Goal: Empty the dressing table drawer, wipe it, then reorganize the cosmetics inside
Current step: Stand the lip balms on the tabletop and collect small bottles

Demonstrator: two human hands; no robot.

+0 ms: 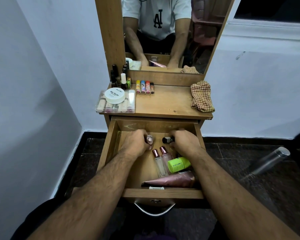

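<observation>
both hands reach into the open drawer (111,146); the left hand (137,142) holds a clear pink-capped bottle (150,139) in its grip; the right hand (184,141) grips a black-capped bottle (168,139); on the bench (170,103), a white tub (115,95) reads "zudio nail polish"; a checked cloth (201,96) lies at the right.

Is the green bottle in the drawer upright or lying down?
Lying down. The green bottle rests on its side on the drawer floor beside two pink-capped bottles.
</observation>
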